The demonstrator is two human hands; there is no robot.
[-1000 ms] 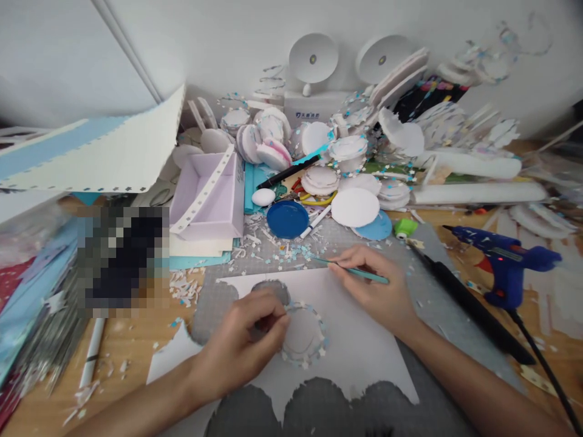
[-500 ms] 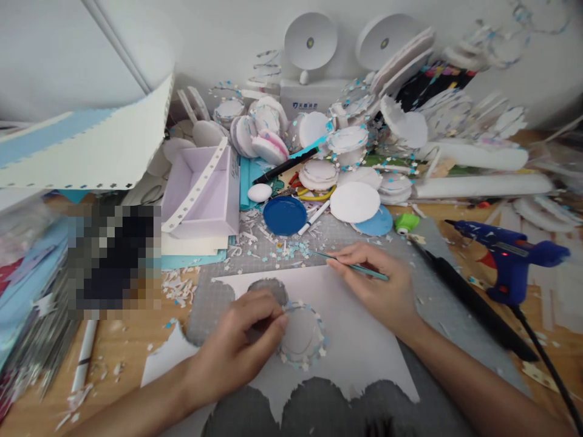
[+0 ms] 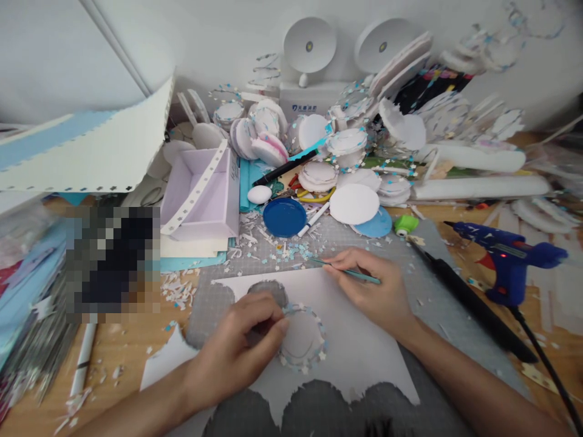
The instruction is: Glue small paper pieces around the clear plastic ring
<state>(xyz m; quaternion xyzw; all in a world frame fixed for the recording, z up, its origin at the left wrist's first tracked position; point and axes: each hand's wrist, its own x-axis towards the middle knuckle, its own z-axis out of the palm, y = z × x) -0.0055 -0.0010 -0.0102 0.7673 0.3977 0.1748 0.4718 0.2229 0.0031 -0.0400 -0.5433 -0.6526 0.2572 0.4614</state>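
Note:
My left hand (image 3: 237, 349) is closed, its fingertips pinching the left edge of a small ring (image 3: 304, 337) trimmed with tiny white and blue paper stars. The ring lies on a white paper sheet (image 3: 355, 340) with scalloped cut-outs, spread over a grey cutting mat (image 3: 218, 300). My right hand (image 3: 371, 288) is closed in a pinch round a thin teal tool (image 3: 346, 271). Its tip points left toward a scatter of tiny paper stars (image 3: 291, 250) on the mat.
A blue lid (image 3: 285, 216), white discs (image 3: 354, 204), a lilac box (image 3: 200, 194) and heaps of decorated white discs crowd the back. A blue glue gun (image 3: 505, 258) with cable and a black rod (image 3: 469, 303) lie right. Paper stacks and a white pen (image 3: 82, 364) sit left.
The right hand with the teal tool has shifted slightly left and nearer. The left hand stays on the ring. The view has tilted a little.

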